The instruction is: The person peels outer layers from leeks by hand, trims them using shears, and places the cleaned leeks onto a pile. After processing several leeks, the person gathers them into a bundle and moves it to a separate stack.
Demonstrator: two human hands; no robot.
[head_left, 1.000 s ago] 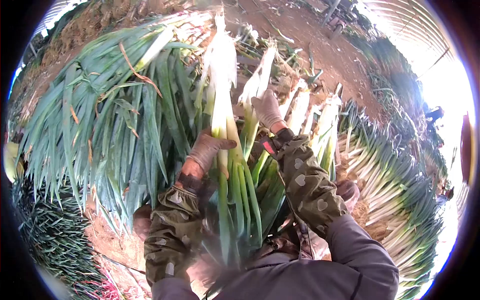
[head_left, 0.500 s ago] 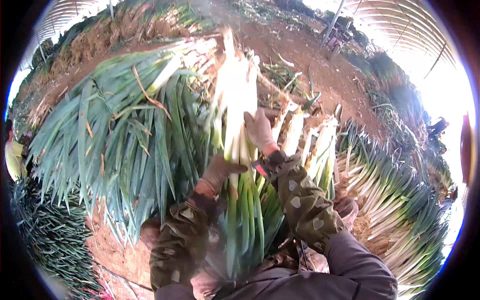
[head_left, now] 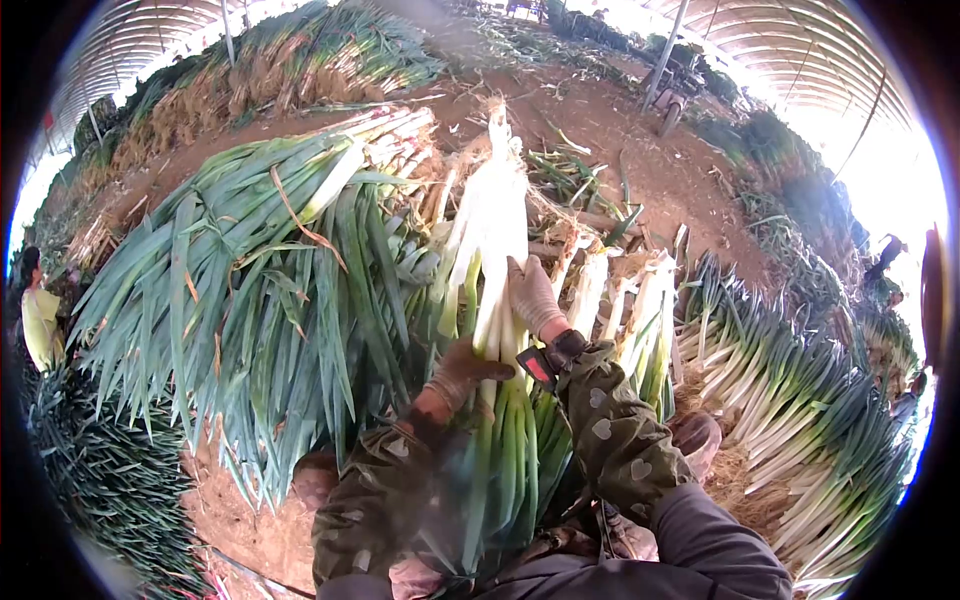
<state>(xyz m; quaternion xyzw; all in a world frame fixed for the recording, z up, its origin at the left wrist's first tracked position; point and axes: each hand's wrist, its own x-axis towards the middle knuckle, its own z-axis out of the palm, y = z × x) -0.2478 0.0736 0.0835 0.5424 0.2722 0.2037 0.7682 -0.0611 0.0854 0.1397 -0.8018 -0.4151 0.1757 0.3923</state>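
Observation:
In the middle of the head view a bunch of long green onions [head_left: 502, 215] stands with white stems and roots upward and green leaves toward my lap. My left hand [head_left: 466, 372], in a brownish glove, is wrapped round the lower stems where white turns green. Higher up, my right hand [head_left: 534, 292], in a pale glove, grips the bunch from its right side, with a dark and red band at the wrist. A large pile of green onions [head_left: 270, 270] lies to the left, and more stalks [head_left: 645, 310] are just right of my right forearm.
Rows of onions [head_left: 790, 390] lie at the right, with dense green leaves [head_left: 100, 480] at the lower left. A person [head_left: 40, 320] is at the far left. Behind are bare soil [head_left: 650, 160], a wheeled vehicle [head_left: 672, 105] and metal posts [head_left: 664, 55].
The view has shifted slightly, so the scene sits lower. My hands still hold the bunch, and both appear a little further right and lower in the view.

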